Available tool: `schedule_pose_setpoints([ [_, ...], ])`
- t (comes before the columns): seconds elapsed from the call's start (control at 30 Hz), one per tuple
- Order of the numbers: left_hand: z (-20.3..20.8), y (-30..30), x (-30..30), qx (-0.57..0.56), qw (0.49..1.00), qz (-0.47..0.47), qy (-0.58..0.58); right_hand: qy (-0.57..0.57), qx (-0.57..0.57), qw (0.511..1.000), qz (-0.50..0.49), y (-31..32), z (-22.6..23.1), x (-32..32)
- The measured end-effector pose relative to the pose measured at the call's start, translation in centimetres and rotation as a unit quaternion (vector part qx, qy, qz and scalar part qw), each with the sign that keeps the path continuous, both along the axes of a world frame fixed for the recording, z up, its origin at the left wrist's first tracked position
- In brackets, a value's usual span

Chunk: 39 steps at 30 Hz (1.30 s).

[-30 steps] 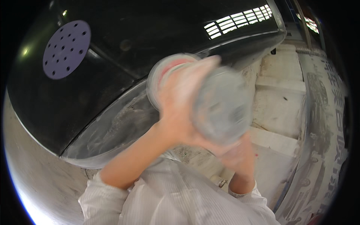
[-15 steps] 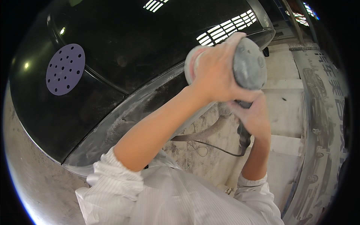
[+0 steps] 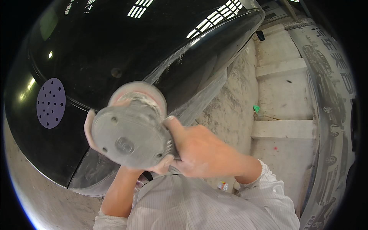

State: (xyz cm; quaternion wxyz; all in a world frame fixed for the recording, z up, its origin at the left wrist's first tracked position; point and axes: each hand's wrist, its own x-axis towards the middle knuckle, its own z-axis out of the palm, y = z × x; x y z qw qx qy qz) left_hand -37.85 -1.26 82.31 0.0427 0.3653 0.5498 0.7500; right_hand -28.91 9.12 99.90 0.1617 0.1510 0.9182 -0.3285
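Both of my hands are closed around a dusty grey orbital sander [image 3: 128, 136] in front of my chest. Fingers of my left hand [image 3: 89, 130] wrap the far left side of its round head; most of that hand is hidden beneath the tool. My right hand [image 3: 203, 149] grips it at the handle side, thumb along the top. The sander's round pad [image 3: 143, 92], with a pinkish rim, faces away toward a glossy black car panel [image 3: 96, 50]. Whether the pad touches the panel I cannot tell. A dull, sanded grey strip [image 3: 96, 168] runs along the panel's edge.
A purple sanding disc [image 3: 51, 102] with several holes lies flat on the black panel at left. Pale boards [image 3: 283, 128] and a printed banner [image 3: 326, 99] line the right side. A green scrap [image 3: 256, 109] and a small container [image 3: 222, 186] lie low down.
The sander has come down and left, close to my body, and its head has turned. My right hand has moved left with it, and my left forearm has drawn back. The view has shifted.
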Motion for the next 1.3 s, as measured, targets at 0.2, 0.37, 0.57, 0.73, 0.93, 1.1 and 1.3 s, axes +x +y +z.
schedule_pose_setpoints([
  [0.2,5.1,9.7,-4.3,0.140,0.980,0.106,0.096,0.098,0.095,0.984,-0.118,5.9,1.3,1.6],
  [0.37,9.3,18.5,-4.5,0.109,0.980,0.066,0.151,0.258,0.148,0.948,-0.110,13.1,1.5,2.8],
  [0.57,13.0,25.9,-3.7,0.067,0.987,-0.007,0.144,0.160,0.030,0.927,-0.339,18.8,3.4,4.1],
  [0.73,12.6,26.0,-3.8,0.080,0.987,0.012,0.137,0.210,0.044,0.934,-0.284,18.3,3.1,4.0],
  [0.93,6.8,15.3,-4.2,0.125,0.970,0.144,0.154,0.225,0.125,0.962,-0.094,10.3,0.7,2.8],
  [1.1,0.7,1.8,-4.4,0.046,0.974,0.164,0.150,0.061,0.001,0.998,-0.012,1.9,-2.0,1.7],
  [1.3,-1.0,-6.1,-2.6,-0.134,0.956,0.196,0.173,-0.004,-0.027,0.997,0.076,-0.8,-3.5,1.1],
])
